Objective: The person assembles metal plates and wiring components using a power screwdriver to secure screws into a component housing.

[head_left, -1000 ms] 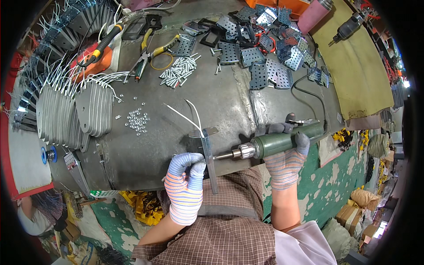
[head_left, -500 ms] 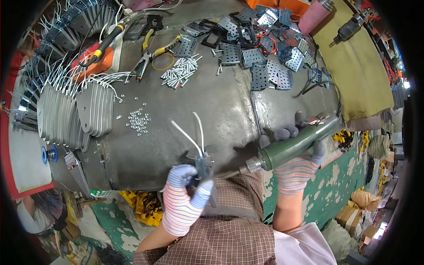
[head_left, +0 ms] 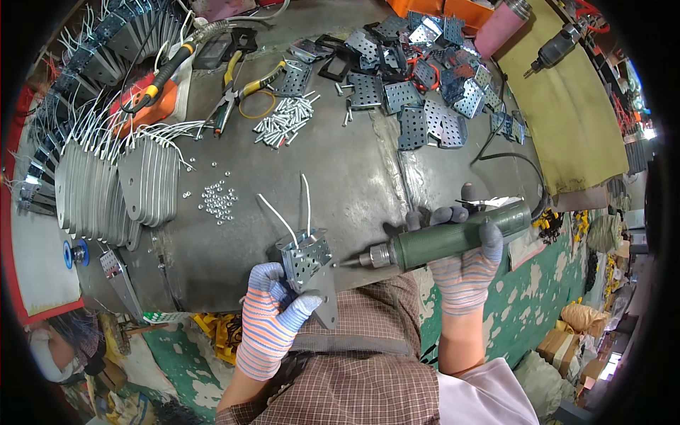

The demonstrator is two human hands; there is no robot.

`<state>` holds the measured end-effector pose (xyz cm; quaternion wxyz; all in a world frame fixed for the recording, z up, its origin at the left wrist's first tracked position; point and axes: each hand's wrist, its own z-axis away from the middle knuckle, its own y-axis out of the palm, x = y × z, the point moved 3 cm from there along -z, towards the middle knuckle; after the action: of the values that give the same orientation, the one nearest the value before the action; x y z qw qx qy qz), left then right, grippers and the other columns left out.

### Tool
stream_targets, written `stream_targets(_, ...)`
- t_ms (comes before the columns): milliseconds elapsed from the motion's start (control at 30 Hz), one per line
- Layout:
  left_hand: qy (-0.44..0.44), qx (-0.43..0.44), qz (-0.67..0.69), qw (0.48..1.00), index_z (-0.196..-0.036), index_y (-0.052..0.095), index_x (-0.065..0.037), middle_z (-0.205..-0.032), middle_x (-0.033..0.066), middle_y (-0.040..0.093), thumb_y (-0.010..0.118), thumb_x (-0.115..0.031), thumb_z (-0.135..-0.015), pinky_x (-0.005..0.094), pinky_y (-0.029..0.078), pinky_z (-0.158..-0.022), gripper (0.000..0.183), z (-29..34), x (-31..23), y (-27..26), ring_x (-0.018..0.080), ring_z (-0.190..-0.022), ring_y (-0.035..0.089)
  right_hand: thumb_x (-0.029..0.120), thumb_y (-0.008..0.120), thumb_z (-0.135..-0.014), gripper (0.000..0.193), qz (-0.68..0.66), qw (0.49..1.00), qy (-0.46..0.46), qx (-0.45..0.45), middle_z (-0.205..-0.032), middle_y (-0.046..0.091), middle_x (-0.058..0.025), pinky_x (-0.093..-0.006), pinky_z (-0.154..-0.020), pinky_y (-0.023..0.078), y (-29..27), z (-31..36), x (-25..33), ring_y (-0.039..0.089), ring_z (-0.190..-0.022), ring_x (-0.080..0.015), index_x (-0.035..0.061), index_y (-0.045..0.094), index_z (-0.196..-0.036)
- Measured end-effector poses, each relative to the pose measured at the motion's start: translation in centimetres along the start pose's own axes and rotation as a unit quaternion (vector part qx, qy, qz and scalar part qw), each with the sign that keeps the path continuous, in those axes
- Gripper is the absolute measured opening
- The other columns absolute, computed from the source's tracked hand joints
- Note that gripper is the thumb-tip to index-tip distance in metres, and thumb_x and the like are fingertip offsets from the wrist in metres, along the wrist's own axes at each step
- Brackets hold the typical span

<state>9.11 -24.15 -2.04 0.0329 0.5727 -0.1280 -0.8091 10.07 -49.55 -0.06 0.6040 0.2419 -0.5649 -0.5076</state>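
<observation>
Near the bench's front edge, my left hand [head_left: 273, 304], in a striped glove with grey fingertips, grips a perforated metal bracket assembly [head_left: 309, 265]. A flat plate hangs from its lower end, and two white wires stick up from its top. In a matching glove, my right hand [head_left: 464, 265] wraps around a green electric screwdriver [head_left: 453, 237] held level. Its bit points left and its tip is close to the bracket's right side; whether they touch I cannot tell.
Small nuts [head_left: 218, 202], loose screws [head_left: 285, 122] and pliers [head_left: 234, 88] lie on the metal bench. Perforated plates [head_left: 404, 95] are heaped at the back right. Wired grey plates [head_left: 149, 180] stand stacked at left, near a soldering iron [head_left: 170, 71]. A drill [head_left: 556, 49] rests at far right.
My left hand has turned the bracket so its perforated face shows, and moved slightly left. My right hand has moved a little left with the screwdriver, which is now nearer to level.
</observation>
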Motion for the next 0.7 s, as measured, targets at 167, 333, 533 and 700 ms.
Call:
stream_targets(167,-0.032,0.03,-0.054,0.998,-0.106,0.041,-0.003,-0.094,0.0089,0.06,0.076,-0.003,-0.077,0.0281,0.053,-0.077,0.045,-0.37,-0.24,-0.09,0.0139,-0.086,0.061,0.019,0.07,-0.079,0.057,-0.029,0.999,-0.019,-0.009,-0.094,0.062,-0.0057,-0.0607,-0.106,0.031,-0.85,-0.11,-0.35,0.06,-0.098,-0.0246,0.0052,0.047,-0.13)
stream_targets(333,-0.039,0.027,-0.019,0.999,-0.105,0.042,-0.005,-0.091,0.0071,0.059,0.077,-0.005,-0.076,0.0268,0.052,-0.074,0.046,-0.48,-0.16,0.35,0.0124,-0.082,0.06,0.018,0.069,-0.08,0.055,-0.024,0.999,-0.027,-0.008,-0.094,0.063,-0.0053,-0.0608,-0.106,0.031,-1.01,-0.19,-0.5,0.061,-0.098,-0.0245,0.0054,0.048,-0.129)
stream_targets(533,-0.04,0.041,-0.065,0.996,-0.104,0.044,-0.005,-0.089,0.0048,0.057,0.077,-0.005,-0.077,0.0263,0.052,-0.076,0.043,-0.66,-0.22,0.16,0.0117,-0.083,0.058,0.018,0.068,-0.079,0.056,-0.022,0.999,-0.025,-0.005,-0.094,0.063,-0.0051,-0.0612,-0.106,0.031,-0.78,-0.24,-0.95,0.061,-0.099,-0.0245,0.0056,0.048,-0.13)
stream_targets(700,-0.06,0.038,-0.064,0.995,-0.104,0.044,-0.004,-0.092,0.0057,0.058,0.076,-0.005,-0.077,0.0274,0.052,-0.079,0.042,-0.76,-0.09,-0.17,0.0121,-0.084,0.058,0.017,0.068,-0.078,0.055,-0.01,1.0,-0.027,0.005,-0.093,0.063,-0.005,-0.0602,-0.106,0.032,-0.57,-0.14,-1.02,0.061,-0.098,-0.0246,0.0058,0.049,-0.128)
